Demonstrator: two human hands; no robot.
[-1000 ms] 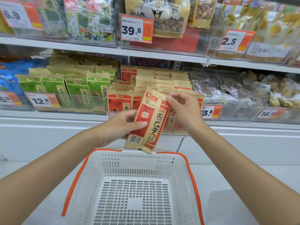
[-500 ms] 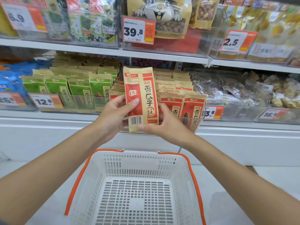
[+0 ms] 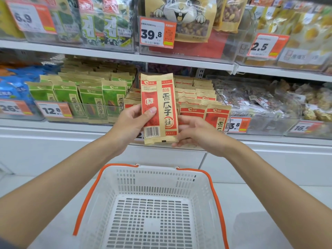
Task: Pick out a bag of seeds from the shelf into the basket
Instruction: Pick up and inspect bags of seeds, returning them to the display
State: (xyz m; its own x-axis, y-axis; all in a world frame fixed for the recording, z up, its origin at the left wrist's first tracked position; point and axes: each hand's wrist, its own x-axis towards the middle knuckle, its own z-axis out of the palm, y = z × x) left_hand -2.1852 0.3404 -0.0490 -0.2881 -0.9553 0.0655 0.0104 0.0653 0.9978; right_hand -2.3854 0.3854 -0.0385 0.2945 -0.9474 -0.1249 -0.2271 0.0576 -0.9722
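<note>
A red and tan bag of seeds (image 3: 159,106) stands upright in front of the shelf, its printed back with a barcode facing me. My left hand (image 3: 132,123) grips its left edge, thumb across the front. My right hand (image 3: 195,133) supports the bag's lower right corner from behind, fingers under the bottom edge. Below both hands sits a white basket (image 3: 154,178) with orange handles, nothing inside it. More bags of the same red kind (image 3: 203,106) fill a clear bin on the middle shelf.
Green seed bags (image 3: 89,97) stand in the bin to the left, blue packs (image 3: 10,90) further left. Clear bags of dried snacks (image 3: 260,101) lie to the right. The upper shelf holds seaweed packs (image 3: 100,26) and a nut bag (image 3: 181,17). White floor surrounds the basket.
The bag was tilted low over the basket rim a second ago. Both hands have lifted it and turned it upright; my right hand moved from its top edge to its bottom corner.
</note>
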